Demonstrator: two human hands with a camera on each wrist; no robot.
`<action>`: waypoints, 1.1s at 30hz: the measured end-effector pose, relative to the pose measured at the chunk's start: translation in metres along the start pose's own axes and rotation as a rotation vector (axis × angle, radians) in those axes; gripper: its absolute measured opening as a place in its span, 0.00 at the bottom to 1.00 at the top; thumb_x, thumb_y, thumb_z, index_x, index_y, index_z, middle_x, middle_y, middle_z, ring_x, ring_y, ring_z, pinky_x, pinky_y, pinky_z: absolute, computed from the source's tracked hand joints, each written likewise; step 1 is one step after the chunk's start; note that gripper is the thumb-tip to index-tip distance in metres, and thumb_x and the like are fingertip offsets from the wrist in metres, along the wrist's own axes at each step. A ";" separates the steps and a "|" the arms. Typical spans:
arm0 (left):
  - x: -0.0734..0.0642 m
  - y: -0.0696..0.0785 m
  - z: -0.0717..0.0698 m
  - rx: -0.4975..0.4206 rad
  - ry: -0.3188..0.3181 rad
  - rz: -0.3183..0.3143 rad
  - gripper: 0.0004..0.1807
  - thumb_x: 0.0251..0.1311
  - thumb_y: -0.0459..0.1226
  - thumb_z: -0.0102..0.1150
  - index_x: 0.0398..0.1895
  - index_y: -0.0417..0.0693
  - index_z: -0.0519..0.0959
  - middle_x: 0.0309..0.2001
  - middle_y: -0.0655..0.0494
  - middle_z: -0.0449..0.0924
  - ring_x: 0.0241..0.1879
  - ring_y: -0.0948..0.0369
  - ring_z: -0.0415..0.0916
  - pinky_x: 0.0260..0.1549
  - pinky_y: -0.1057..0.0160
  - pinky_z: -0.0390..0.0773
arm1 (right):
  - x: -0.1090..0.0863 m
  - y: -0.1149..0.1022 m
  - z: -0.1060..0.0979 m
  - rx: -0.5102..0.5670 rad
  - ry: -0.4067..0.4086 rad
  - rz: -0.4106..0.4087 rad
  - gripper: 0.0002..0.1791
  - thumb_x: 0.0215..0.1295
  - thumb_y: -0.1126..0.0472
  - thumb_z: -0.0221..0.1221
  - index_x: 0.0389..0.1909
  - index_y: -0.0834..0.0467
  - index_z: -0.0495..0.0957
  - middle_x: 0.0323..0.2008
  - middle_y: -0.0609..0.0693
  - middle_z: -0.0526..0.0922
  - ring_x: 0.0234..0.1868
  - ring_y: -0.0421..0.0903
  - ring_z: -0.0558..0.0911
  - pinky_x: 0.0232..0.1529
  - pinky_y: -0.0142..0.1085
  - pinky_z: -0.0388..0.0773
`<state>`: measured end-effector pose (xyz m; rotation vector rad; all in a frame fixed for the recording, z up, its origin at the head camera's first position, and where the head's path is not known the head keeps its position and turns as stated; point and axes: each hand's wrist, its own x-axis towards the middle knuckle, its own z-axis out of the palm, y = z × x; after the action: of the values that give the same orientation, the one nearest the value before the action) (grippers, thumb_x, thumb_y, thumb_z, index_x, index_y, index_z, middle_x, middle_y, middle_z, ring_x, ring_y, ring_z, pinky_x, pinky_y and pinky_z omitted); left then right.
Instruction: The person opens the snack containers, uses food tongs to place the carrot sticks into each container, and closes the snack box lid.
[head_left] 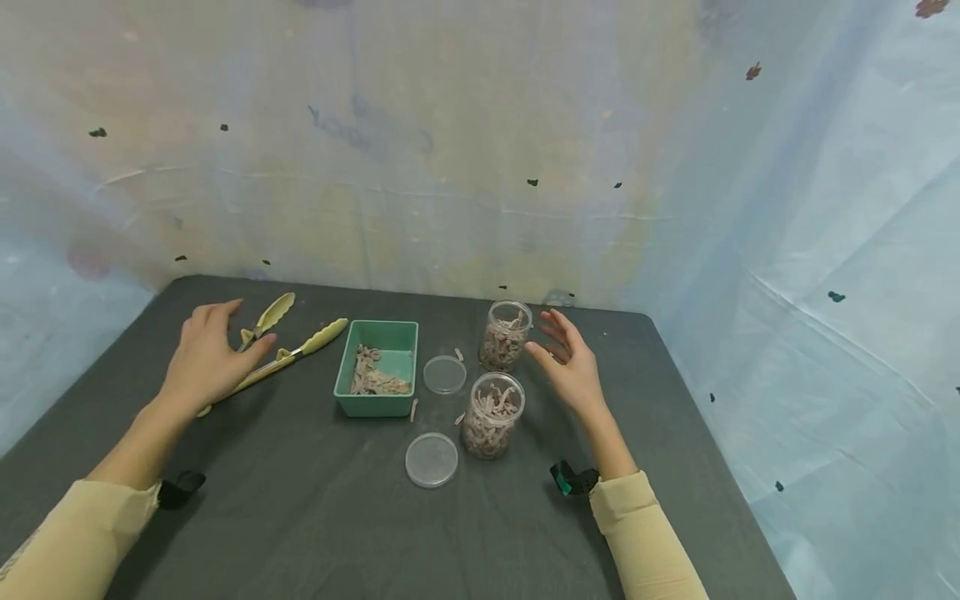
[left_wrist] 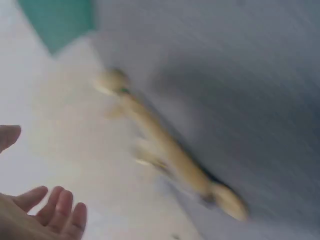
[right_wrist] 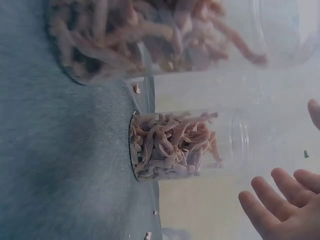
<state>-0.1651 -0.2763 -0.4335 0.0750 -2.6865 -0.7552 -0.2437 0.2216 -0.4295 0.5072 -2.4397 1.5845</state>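
Observation:
My left hand [head_left: 212, 354] hovers over yellow-tipped tongs [head_left: 279, 360], fingers spread and holding nothing; the left wrist view shows the tongs [left_wrist: 165, 145] blurred and apart from the fingers. My right hand [head_left: 572, 364] is beside the far clear jar [head_left: 504, 337], thumb and fingers parted, with nothing gripped. Both this jar and the nearer jar [head_left: 491, 421] stand upright, uncovered, filled with pale brownish dried strips. In the right wrist view the far jar [right_wrist: 175, 147] stands apart from the fingers. A green tray [head_left: 375, 410] holds more strips in its left and front part.
Two round clear lids lie left of the jars: one lid [head_left: 445, 375] beside the tray, another lid [head_left: 431, 460] nearer me. A few loose strips [head_left: 414, 409] are scattered on the dark table [head_left: 337, 517]. Plastic sheeting [head_left: 450, 167] hangs behind and to the right.

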 end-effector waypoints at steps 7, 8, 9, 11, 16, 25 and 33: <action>-0.019 0.076 0.016 -0.250 0.123 0.272 0.36 0.68 0.36 0.68 0.75 0.35 0.65 0.67 0.33 0.64 0.60 0.39 0.66 0.51 0.36 0.66 | -0.024 0.001 -0.006 0.123 -0.135 -0.087 0.38 0.75 0.62 0.63 0.81 0.56 0.58 0.75 0.55 0.69 0.72 0.57 0.72 0.65 0.41 0.75; -0.022 0.085 0.021 -0.269 0.111 0.310 0.36 0.67 0.35 0.68 0.75 0.36 0.65 0.67 0.34 0.65 0.60 0.40 0.67 0.51 0.36 0.67 | -0.027 0.003 -0.005 0.151 -0.179 -0.107 0.38 0.75 0.63 0.63 0.81 0.57 0.58 0.75 0.57 0.68 0.72 0.59 0.72 0.65 0.41 0.75; -0.025 0.094 0.026 -0.282 0.091 0.345 0.36 0.66 0.34 0.69 0.75 0.37 0.66 0.68 0.36 0.66 0.60 0.41 0.67 0.51 0.37 0.68 | -0.029 0.005 -0.005 0.179 -0.227 -0.125 0.39 0.74 0.63 0.63 0.81 0.58 0.57 0.75 0.60 0.67 0.72 0.61 0.71 0.65 0.42 0.75; -0.031 0.109 0.037 -0.290 0.031 0.406 0.37 0.66 0.35 0.70 0.75 0.39 0.67 0.69 0.39 0.66 0.62 0.43 0.68 0.54 0.37 0.70 | -0.032 0.008 -0.003 0.221 -0.324 -0.135 0.42 0.73 0.63 0.65 0.82 0.58 0.55 0.76 0.61 0.66 0.72 0.64 0.70 0.66 0.46 0.74; -0.040 0.141 0.063 -0.244 -0.196 0.519 0.37 0.66 0.44 0.71 0.76 0.46 0.68 0.72 0.45 0.66 0.69 0.46 0.67 0.60 0.39 0.73 | -0.036 0.015 0.001 0.243 -0.528 -0.092 0.50 0.67 0.59 0.71 0.83 0.59 0.52 0.78 0.61 0.63 0.75 0.64 0.66 0.69 0.56 0.68; -0.057 0.162 0.101 -0.130 -0.699 0.554 0.37 0.62 0.46 0.75 0.73 0.49 0.72 0.69 0.53 0.68 0.68 0.53 0.70 0.60 0.48 0.76 | -0.039 0.028 0.007 0.209 -0.727 -0.035 0.52 0.60 0.59 0.76 0.81 0.55 0.58 0.75 0.57 0.67 0.73 0.58 0.70 0.67 0.48 0.73; -0.054 0.156 0.117 -0.029 -0.776 0.574 0.37 0.51 0.45 0.83 0.66 0.53 0.78 0.65 0.56 0.72 0.66 0.54 0.71 0.63 0.49 0.73 | -0.036 0.027 0.004 0.172 -0.706 -0.061 0.47 0.62 0.66 0.74 0.79 0.59 0.62 0.72 0.56 0.71 0.72 0.58 0.72 0.64 0.44 0.76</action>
<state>-0.1483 -0.0773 -0.4638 -1.1629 -3.1046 -0.7211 -0.2208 0.2341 -0.4659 1.3560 -2.7050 1.8235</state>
